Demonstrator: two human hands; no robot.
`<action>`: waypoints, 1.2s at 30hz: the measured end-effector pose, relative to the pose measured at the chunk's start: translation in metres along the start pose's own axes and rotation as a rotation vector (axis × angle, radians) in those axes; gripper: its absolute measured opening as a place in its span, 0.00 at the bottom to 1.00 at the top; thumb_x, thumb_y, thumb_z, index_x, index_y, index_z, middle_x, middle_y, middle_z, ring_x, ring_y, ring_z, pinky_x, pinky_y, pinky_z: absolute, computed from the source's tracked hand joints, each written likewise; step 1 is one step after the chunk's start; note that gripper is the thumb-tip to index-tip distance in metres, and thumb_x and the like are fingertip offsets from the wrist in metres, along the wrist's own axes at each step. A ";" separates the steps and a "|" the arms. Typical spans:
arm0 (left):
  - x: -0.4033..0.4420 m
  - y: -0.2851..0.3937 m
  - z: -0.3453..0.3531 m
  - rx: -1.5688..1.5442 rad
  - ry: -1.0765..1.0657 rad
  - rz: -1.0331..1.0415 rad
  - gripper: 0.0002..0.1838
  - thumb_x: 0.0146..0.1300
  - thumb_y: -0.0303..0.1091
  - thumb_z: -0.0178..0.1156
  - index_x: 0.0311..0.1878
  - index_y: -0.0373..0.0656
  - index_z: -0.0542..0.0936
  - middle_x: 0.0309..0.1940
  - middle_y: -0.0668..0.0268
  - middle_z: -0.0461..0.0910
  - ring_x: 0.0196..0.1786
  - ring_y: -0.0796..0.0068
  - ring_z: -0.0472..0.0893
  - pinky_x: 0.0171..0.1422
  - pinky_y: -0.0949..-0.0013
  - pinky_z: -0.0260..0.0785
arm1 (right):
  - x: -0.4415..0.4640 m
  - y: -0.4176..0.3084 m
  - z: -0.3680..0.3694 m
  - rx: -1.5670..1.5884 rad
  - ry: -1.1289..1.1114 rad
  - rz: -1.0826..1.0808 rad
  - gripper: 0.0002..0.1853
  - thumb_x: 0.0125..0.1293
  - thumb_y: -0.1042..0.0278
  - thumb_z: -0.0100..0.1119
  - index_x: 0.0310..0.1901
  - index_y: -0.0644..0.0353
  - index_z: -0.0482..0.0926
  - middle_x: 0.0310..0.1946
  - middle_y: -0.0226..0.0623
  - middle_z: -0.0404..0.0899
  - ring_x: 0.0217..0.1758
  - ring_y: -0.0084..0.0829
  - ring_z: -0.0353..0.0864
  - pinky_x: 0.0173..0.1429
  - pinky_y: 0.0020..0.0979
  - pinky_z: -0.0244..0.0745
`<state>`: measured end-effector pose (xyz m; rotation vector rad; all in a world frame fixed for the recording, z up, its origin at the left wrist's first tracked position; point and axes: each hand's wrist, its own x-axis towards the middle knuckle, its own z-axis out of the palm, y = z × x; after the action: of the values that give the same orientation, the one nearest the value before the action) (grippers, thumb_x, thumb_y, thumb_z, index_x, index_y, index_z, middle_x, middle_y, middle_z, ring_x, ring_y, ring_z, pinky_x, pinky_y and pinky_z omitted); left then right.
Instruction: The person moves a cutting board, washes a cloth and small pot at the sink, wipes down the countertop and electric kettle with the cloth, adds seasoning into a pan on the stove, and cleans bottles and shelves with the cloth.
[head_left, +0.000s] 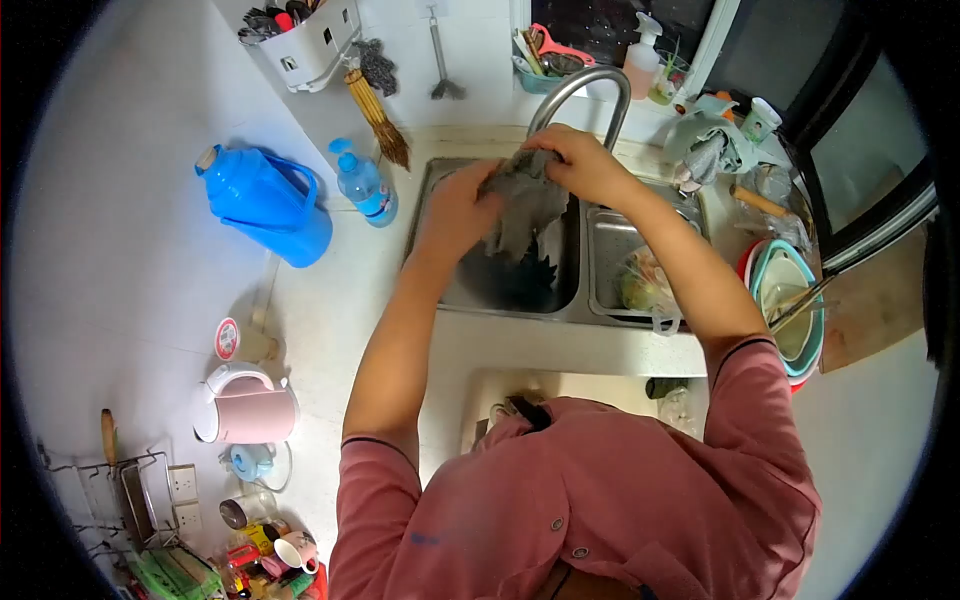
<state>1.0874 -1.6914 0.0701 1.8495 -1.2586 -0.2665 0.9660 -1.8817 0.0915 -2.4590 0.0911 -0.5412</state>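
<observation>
A wet-looking grey cloth (528,210) hangs over the left sink basin (470,300), below the curved metal faucet (590,76). My right hand (583,167) grips its upper right edge with the fingers closed. At the cloth's left edge is my left hand (458,212), a little blurred, with its fingers curled onto the fabric. The cloth's lower end is ragged and hangs above the dark basin floor. Whether water is running behind the cloth I cannot tell.
In the right basin lies a plastic bag (645,282) with food scraps. A blue thermos (268,205) and a blue-capped bottle (366,185) stand left of the sink. Stacked bowls (818,325) sit at the right; a pink kettle (255,408) is on the left counter.
</observation>
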 end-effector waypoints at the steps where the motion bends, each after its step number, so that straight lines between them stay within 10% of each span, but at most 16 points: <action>1: 0.000 -0.002 0.004 -0.123 -0.008 -0.018 0.29 0.57 0.24 0.65 0.65 0.38 0.73 0.53 0.53 0.81 0.52 0.60 0.82 0.57 0.66 0.73 | -0.003 -0.005 0.001 -0.080 -0.019 -0.032 0.21 0.56 0.85 0.53 0.52 0.63 0.79 0.47 0.40 0.80 0.47 0.29 0.78 0.54 0.29 0.73; 7: -0.001 0.003 0.028 -0.161 0.038 0.125 0.44 0.49 0.26 0.74 0.72 0.43 0.66 0.63 0.57 0.75 0.64 0.62 0.75 0.67 0.63 0.68 | -0.021 -0.026 0.014 0.501 -0.061 0.117 0.27 0.55 0.87 0.51 0.60 0.64 0.73 0.51 0.35 0.80 0.54 0.26 0.78 0.60 0.27 0.72; 13: -0.011 0.004 0.027 -0.051 0.107 0.075 0.27 0.52 0.35 0.74 0.56 0.41 0.80 0.55 0.56 0.76 0.57 0.58 0.78 0.62 0.62 0.71 | -0.062 0.006 0.012 0.835 0.124 0.520 0.13 0.68 0.73 0.56 0.53 0.63 0.77 0.43 0.37 0.81 0.43 0.30 0.83 0.49 0.37 0.82; 17: -0.024 0.012 0.053 0.013 0.139 0.150 0.24 0.52 0.33 0.73 0.54 0.40 0.80 0.57 0.55 0.74 0.56 0.55 0.78 0.58 0.61 0.73 | -0.102 0.058 0.061 1.274 -0.271 1.121 0.41 0.63 0.26 0.52 0.48 0.67 0.79 0.41 0.51 0.83 0.41 0.42 0.85 0.44 0.42 0.83; 27: -0.135 -0.009 0.146 0.006 -0.114 0.298 0.23 0.50 0.20 0.70 0.52 0.43 0.80 0.57 0.58 0.76 0.57 0.53 0.77 0.60 0.58 0.74 | -0.150 0.145 0.205 2.354 -0.454 1.063 0.31 0.65 0.45 0.66 0.57 0.64 0.74 0.48 0.40 0.80 0.47 0.36 0.82 0.49 0.38 0.82; 28: -0.136 -0.001 0.136 -0.043 -0.139 0.046 0.22 0.52 0.20 0.70 0.52 0.43 0.80 0.57 0.60 0.77 0.54 0.58 0.79 0.59 0.60 0.74 | -0.150 0.143 0.201 2.287 -0.407 1.119 0.31 0.64 0.46 0.67 0.58 0.63 0.73 0.48 0.40 0.79 0.48 0.36 0.81 0.49 0.39 0.82; 30: -0.124 -0.018 0.122 -0.357 0.078 -0.249 0.16 0.63 0.27 0.65 0.54 0.46 0.80 0.56 0.60 0.77 0.54 0.66 0.80 0.58 0.60 0.75 | -0.133 0.071 0.134 1.871 -0.177 1.313 0.32 0.62 0.46 0.70 0.59 0.61 0.73 0.50 0.38 0.78 0.49 0.35 0.79 0.50 0.40 0.81; 36: -0.085 -0.047 0.160 -1.728 0.183 -0.616 0.26 0.63 0.39 0.62 0.64 0.48 0.74 0.55 0.57 0.78 0.55 0.56 0.81 0.63 0.56 0.71 | -0.143 0.055 0.128 2.043 -0.470 1.076 0.30 0.60 0.50 0.73 0.60 0.49 0.73 0.56 0.36 0.75 0.58 0.38 0.76 0.54 0.45 0.81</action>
<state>0.9833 -1.6991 -0.0855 0.5739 0.0132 -1.0566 0.8906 -1.8280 -0.0852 -0.2709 0.3756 0.3952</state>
